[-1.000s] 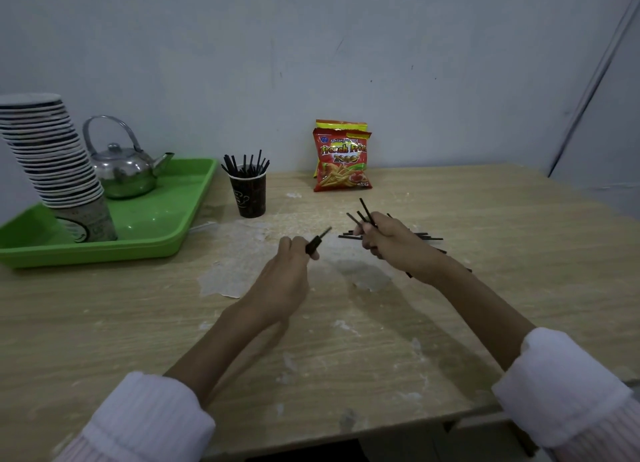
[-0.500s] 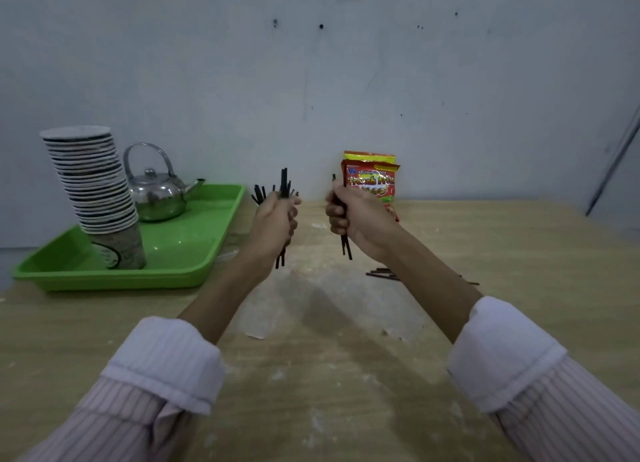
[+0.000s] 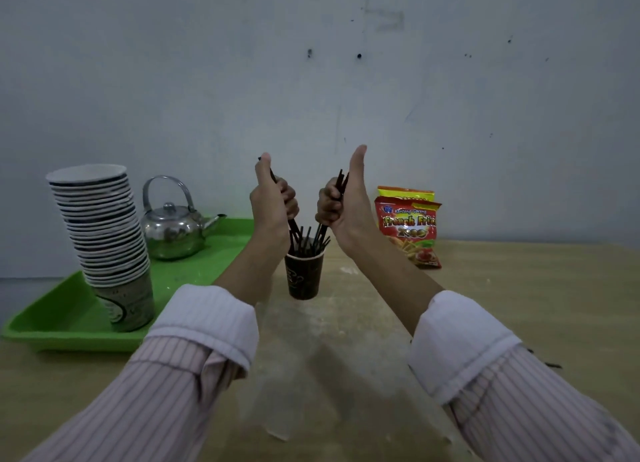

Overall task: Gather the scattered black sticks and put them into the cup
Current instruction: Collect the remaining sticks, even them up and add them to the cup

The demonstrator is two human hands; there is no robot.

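A dark paper cup stands on the wooden table near the middle, with several black sticks poking out of it. Just above its rim, my left hand grips a bundle of black sticks held upright, lower ends at the cup's mouth. My right hand grips another bundle of black sticks beside it, thumb raised, their lower tips also at the cup's mouth. A couple of loose black sticks lie on the table at the right, mostly hidden by my right sleeve.
A green tray at the left carries a tall stack of paper cups and a metal kettle. Two snack bags lean on the wall, right of the cup. The wall is close behind.
Both hands rose from the table with their sticks and moved over to the cup; the sticks now stand upright with tips at its mouth. The view tilted up and closer.
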